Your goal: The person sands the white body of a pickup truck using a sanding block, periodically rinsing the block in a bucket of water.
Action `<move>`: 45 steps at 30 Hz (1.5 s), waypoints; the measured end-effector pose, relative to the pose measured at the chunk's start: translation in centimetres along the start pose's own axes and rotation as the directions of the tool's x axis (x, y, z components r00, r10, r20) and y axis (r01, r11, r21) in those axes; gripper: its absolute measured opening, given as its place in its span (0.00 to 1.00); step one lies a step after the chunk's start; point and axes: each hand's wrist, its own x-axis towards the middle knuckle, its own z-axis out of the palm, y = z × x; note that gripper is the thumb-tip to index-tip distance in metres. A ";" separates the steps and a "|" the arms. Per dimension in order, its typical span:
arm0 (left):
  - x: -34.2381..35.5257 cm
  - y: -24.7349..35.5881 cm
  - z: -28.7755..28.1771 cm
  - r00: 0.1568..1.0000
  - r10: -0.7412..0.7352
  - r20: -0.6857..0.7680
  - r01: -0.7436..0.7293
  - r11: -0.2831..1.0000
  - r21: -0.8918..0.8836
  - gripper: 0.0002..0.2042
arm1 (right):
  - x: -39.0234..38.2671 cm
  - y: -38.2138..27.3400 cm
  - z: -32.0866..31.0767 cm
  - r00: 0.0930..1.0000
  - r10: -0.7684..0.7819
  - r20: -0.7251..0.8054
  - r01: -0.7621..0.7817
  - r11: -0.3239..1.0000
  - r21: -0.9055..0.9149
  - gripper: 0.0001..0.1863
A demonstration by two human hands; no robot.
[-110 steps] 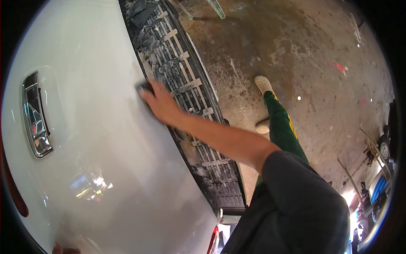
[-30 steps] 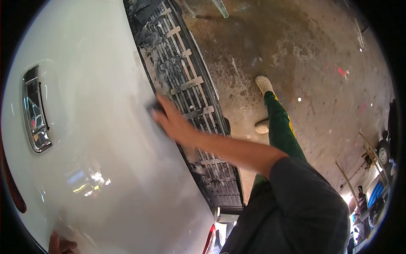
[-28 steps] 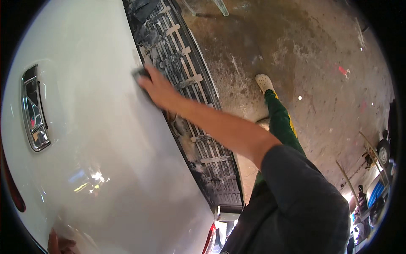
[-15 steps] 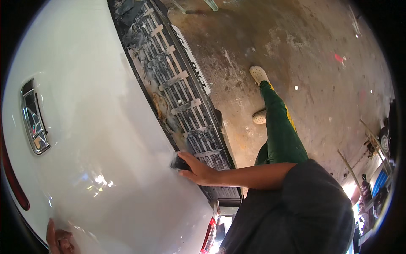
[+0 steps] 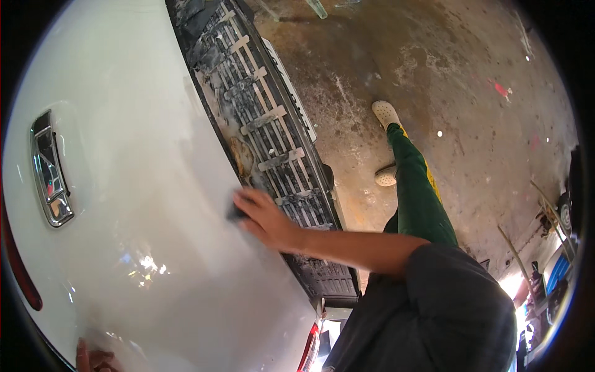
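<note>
**Inspector:** Right hand lies flat on the white car panel, fingers spread only slightly and pressed down over a small dark pad. The pad sits at the panel's right edge, just beside the black grille.

**Assistant:** And the left hand?

**Inspector:** Only the fingertips show, at the panel's lower edge, resting on the paint. Whether they grip anything I cannot tell.

**Assistant:** How should the rubbing be done well?

**Inspector:** In my judgement, keep the pad fully under the palm with even pressure, stroke along the panel's edge, and stop short of the grille slats so the pad does not snag. The chrome handle near the left edge is well apart and needs no care here.

**Assistant:** Any containers?

**Inspector:** None that I can make out. The stained concrete floor carries only clutter at its far right edge, too small to identify
</note>
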 end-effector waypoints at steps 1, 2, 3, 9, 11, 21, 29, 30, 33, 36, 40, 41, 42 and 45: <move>-0.1 0.2 0.1 0.998 -0.051 -0.028 0.051 0.999 -0.008 0.21 | 4.2 0.3 -0.1 0.999 0.014 -0.048 -0.014 1.000 0.000 0.28; 0.0 0.5 0.0 0.994 -0.098 -0.055 0.097 0.995 -0.017 0.21 | 8.5 1.4 -0.3 0.989 -0.040 -0.141 0.042 0.999 0.010 0.26; 0.5 0.7 -0.1 0.995 -0.077 -0.059 0.076 0.997 -0.007 0.21 | 12.8 2.4 -1.0 0.966 -0.094 -0.239 0.099 0.995 0.010 0.24; 1.1 0.5 0.4 0.993 -0.109 -0.039 0.109 0.994 -0.020 0.21 | 14.2 2.5 -1.2 0.992 0.008 -0.122 -0.006 1.000 0.022 0.24; 0.6 0.4 0.1 0.996 -0.092 -0.013 0.092 0.996 0.013 0.22 | 3.2 0.7 0.9 0.996 0.085 0.002 -0.085 0.995 -0.051 0.30; -1.9 -3.2 -0.7 0.949 -0.305 -0.078 0.310 0.948 0.071 0.25 | 19.0 2.7 -4.4 0.987 -0.013 -0.160 0.023 0.998 0.062 0.24; 1.0 0.4 -0.3 0.997 -0.068 0.026 0.067 0.997 0.036 0.24 | -3.8 0.2 0.1 0.991 0.017 0.134 -0.021 0.999 0.029 0.31; 0.9 0.5 -0.3 0.998 -0.063 0.025 0.063 0.997 0.033 0.24 | -2.7 0.6 0.1 0.992 0.021 0.123 -0.020 1.000 -0.009 0.30; 1.1 0.8 -0.7 0.998 -0.056 0.033 0.055 0.998 0.033 0.23 | 7.7 2.2 -0.6 0.996 0.016 -0.083 -0.022 0.997 -0.073 0.27; 2.2 1.0 -0.6 1.000 0.006 0.022 -0.007 0.999 0.053 0.22 | 18.1 3.3 -3.1 0.974 -0.027 -0.224 0.011 0.997 -0.071 0.23; 1.0 0.7 -0.4 0.997 -0.072 -0.021 0.073 0.997 0.026 0.22 | 12.1 0.0 -1.5 0.984 0.155 -0.089 -0.160 0.986 -0.049 0.24; 1.1 0.6 -0.4 0.998 -0.063 -0.015 0.063 0.998 0.025 0.22 | 7.1 -0.6 -0.3 0.979 0.134 -0.150 -0.146 0.987 -0.070 0.25; 1.1 0.4 -0.4 0.998 -0.059 0.007 0.059 0.998 0.027 0.22 | 1.7 -1.4 0.3 0.982 0.171 -0.086 -0.178 0.981 -0.078 0.26; 0.7 0.0 -0.8 0.998 -0.053 0.027 0.052 0.998 0.046 0.23 | -0.5 -1.2 0.3 0.988 0.152 -0.038 -0.155 0.985 -0.071 0.27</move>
